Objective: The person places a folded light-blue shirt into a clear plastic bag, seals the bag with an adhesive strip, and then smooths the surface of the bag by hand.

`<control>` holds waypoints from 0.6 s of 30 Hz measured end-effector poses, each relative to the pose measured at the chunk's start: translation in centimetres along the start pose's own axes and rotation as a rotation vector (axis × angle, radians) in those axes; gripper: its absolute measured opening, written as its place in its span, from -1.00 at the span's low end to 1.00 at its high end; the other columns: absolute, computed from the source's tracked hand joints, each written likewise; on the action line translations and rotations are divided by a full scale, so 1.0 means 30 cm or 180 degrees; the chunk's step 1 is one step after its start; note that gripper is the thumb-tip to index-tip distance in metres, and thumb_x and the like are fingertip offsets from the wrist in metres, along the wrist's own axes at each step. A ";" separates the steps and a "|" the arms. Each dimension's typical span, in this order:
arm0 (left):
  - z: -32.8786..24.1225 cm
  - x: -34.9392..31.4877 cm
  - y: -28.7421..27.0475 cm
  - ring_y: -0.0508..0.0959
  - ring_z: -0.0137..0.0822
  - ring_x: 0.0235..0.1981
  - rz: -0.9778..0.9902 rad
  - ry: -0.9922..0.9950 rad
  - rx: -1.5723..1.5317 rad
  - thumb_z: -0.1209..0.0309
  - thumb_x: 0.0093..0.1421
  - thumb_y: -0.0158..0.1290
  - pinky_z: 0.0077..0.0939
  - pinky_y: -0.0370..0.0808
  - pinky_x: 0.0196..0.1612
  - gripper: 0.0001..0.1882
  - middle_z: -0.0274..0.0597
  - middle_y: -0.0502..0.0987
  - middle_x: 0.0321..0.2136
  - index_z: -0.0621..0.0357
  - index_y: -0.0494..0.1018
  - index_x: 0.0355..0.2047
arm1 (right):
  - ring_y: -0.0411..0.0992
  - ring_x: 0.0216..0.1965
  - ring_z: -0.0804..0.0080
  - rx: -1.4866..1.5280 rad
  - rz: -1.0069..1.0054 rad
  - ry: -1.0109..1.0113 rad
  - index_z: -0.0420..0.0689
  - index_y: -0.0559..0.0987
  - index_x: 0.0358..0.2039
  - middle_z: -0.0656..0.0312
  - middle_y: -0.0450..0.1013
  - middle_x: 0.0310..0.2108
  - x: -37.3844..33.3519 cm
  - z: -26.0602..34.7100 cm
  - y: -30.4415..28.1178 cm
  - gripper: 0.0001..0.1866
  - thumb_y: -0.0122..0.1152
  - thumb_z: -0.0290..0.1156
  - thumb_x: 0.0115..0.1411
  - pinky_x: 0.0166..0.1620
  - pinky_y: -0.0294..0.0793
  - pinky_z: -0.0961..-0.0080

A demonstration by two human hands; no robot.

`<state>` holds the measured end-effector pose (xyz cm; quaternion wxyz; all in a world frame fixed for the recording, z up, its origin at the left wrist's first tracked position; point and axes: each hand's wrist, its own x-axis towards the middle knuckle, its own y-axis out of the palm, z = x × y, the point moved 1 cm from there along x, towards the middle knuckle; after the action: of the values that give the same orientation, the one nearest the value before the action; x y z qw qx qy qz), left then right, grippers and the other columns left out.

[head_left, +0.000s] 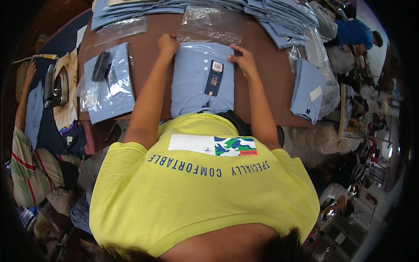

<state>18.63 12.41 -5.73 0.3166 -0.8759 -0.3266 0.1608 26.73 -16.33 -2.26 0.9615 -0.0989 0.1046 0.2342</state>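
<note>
A folded light-blue shirt (187,72) lies on the brown table in front of me, collar towards me, with a dark tag (213,81) on its front. Clear plastic bag film (211,26) stretches beyond the shirt's far edge; how much of the shirt it covers is hard to tell. My left hand (167,45) is closed at the far left corner, its fingers curled on the bag's edge. By the far right edge, my right hand (243,61) has thumb and forefinger apart, their tips touching the edge; its other fingers are partly hidden.
A bagged blue shirt (120,94) with a dark brush (101,66) on it lies left. Stacked blue shirts (209,3) line the far side. Another folded shirt (307,87) rests right, beside plastic bags (329,94). An iron (56,87) stands far left, near another person's arm (22,100).
</note>
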 end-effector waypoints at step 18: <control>0.100 -0.014 -0.092 0.44 -0.61 -0.53 0.2246 -0.1677 -0.3143 0.44 0.24 0.09 -0.77 0.43 -0.47 -0.89 -0.39 0.51 -0.47 0.14 0.49 -0.23 | 0.45 -0.14 0.39 0.1694 0.0574 0.0744 -0.35 0.20 0.22 0.02 0.35 0.04 -0.025 -0.070 -0.068 -0.34 0.20 -0.70 0.10 -0.05 0.48 0.54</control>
<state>15.57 15.10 -6.11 -0.2844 -0.9040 -0.1220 0.2951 26.71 -18.92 -3.79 0.9104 0.1398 0.2806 0.2701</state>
